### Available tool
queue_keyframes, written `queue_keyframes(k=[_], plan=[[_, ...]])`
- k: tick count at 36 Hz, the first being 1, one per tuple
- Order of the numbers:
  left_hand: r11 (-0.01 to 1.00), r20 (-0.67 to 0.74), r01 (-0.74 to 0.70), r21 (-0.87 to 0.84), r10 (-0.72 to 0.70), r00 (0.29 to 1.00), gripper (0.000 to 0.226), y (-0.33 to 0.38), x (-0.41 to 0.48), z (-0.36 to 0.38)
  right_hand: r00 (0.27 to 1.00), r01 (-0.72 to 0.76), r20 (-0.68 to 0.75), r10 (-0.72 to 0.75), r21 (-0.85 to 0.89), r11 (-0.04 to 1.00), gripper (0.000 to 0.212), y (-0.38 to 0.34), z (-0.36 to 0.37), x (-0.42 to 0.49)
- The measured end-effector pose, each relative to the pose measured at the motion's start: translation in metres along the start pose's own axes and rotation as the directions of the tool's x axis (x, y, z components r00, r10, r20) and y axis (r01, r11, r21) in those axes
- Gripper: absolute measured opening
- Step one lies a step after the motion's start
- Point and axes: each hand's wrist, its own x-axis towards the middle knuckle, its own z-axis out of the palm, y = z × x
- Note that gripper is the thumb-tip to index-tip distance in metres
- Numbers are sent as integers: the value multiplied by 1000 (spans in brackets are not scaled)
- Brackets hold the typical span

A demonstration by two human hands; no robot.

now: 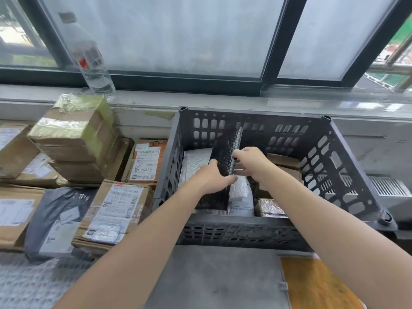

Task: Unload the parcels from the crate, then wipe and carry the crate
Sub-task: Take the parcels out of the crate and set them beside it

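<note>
The left grip [213, 175] and right grip [252, 159] both clasp one black bubble mailer [225, 150], upright inside the one grey crate [334, 166]. Unloaded parcels [84, 134] are piled at left, with one bottle [89, 54] far left.

Left hand [214, 177] and right hand [249, 159], both bare. Forearms likewise uncovered along their whole visible length, slender in shape.

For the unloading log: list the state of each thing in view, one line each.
crate, holds several parcels, not yet emptied
black bubble mailer, upright on edge in the crate, in both hands
left hand, grips the mailer's lower edge
right hand, grips the mailer's upper edge
white mailer, flat in the crate
taped boxes, stacked left of the crate
grey poly bag, flat outside the crate
water bottle, standing on the windowsill
</note>
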Motion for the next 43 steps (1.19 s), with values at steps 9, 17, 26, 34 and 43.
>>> queue_keyframes(k=[9,17,26,34,43], plan=[[866,-267,-170,-470,44,963,32,13,-10,-11,953,301,-23,-301,79,950,10,-21,-12,-33],[682,-165,-157,-714,54,985,39,12,-17,-24,955,256,-160,-248,32,966,34,1,-37,-25],[653,-130,-197,-732,150,980,39,6,-26,-25,961,276,-58,-269,223,935,28,8,-42,-31],[740,-243,-239,-629,106,964,25,12,-27,-40,915,398,-49,-400,253,882,15,-10,-39,-43],[895,-517,-154,419,374,770,31,40,-33,-126,567,542,-533,-628,-332,772,53,-37,-52,-46]])
